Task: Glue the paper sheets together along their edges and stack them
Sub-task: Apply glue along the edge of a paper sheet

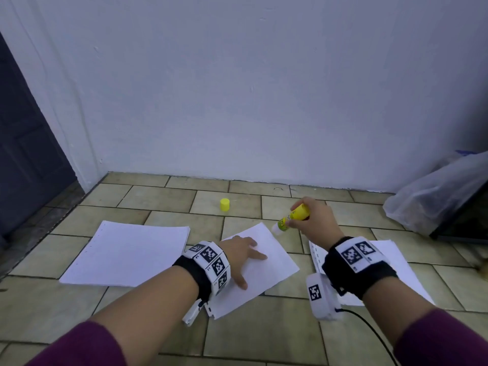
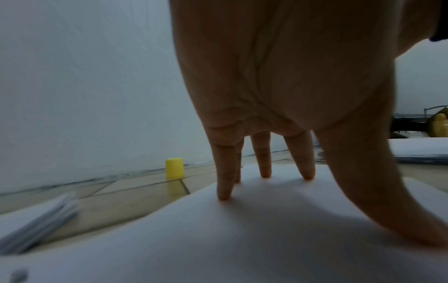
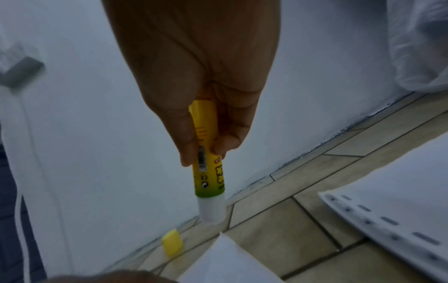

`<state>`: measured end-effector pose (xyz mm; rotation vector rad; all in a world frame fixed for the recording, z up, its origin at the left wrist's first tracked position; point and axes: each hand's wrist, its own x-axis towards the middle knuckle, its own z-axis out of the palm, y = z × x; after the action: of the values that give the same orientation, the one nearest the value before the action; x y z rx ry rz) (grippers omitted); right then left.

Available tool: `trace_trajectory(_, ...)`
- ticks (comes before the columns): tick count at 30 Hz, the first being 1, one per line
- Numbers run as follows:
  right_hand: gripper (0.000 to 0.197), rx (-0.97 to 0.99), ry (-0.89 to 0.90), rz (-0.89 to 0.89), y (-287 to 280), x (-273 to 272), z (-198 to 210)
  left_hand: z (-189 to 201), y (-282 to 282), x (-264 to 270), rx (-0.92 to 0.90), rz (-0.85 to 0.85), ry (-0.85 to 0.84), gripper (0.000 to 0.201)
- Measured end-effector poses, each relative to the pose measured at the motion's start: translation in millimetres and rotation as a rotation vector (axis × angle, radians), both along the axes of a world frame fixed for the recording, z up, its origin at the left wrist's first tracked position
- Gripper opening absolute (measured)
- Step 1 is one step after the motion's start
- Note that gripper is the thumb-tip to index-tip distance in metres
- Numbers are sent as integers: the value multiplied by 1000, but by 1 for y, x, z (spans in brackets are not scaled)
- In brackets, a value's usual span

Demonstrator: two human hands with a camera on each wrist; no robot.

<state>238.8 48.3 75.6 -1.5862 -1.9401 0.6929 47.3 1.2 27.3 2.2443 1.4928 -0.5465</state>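
With the left hand (image 1: 241, 256) spread flat pinning the sheet (image 1: 266, 270), the right hand (image 1: 314, 220), gripping the uncapped glue stick (image 1: 290, 217), should run it steadily along the sheet's edge.

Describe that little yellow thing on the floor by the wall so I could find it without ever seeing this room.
Start at the white wall and drop to the beige tiled floor along its foot. Just beyond the white paper sheets stands a small yellow plastic cap, upright and alone. Unlike the yellow glue stick, it touches neither paper nor hand.
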Motion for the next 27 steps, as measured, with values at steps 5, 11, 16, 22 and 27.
trace_trajectory(5, 23, -69, -102, 80, 16, -29, -17, -1, 8, -11, -7, -2, -58, 104)
trace_trajectory(11, 23, -88, -172, 137, 20, -46, -24, -3, 7, -13, 22, -15, -68, 104)
trace_trajectory(16, 23, -92, -278, 203, 20, -46, -19, -1, 5, -13, 13, -8, -48, 104)
trace_trajectory(22, 25, -103, -465, 371, 6, -24, -10, 1, 4, -12, 8, -16, -41, 104)
trace_trajectory(27, 22, -133, -525, 421, -11, 2, -5, 3, 6, -9, 8, -41, -33, 97)
